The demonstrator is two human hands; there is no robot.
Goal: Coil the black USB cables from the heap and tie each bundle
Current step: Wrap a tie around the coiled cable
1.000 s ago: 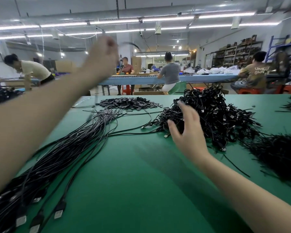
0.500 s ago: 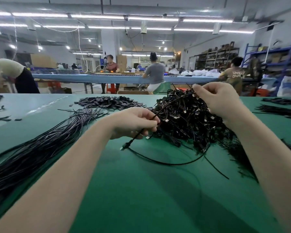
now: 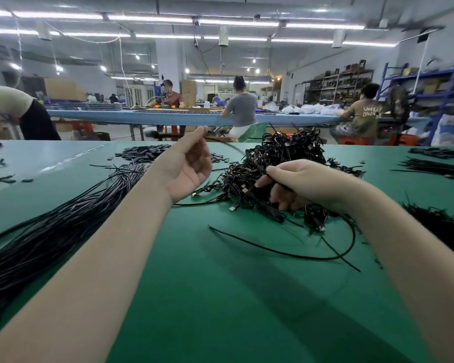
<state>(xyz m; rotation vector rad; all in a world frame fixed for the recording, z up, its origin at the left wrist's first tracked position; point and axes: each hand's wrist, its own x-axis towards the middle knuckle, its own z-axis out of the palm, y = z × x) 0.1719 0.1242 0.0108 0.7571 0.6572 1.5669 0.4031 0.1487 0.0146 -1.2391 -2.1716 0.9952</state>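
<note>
Cable drawn from heap at frame centre

One black cable [image 3: 286, 254] is pinched high by the left hand [image 3: 188, 163] and gripped low by the right hand [image 3: 299, 183], apparently for coiling.

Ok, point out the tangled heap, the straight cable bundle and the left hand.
heap [image 3: 281, 163], head view, middle of the tangle
straight cables [image 3: 63, 224], head view, mid-length of the bundle
left hand [image 3: 188, 166], head view, palm

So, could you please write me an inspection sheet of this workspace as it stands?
Surface: green table.
Job's things: heap of coiled cables at centre; straight cables laid at left.
Clutter: small black pieces behind; black ties at right.
Grippers: left hand raised, pinching a cable; right hand gripping cable at the heap.
Cables: one loose cable curving across the table.
Surroundings: seated workers, shelving.
</note>
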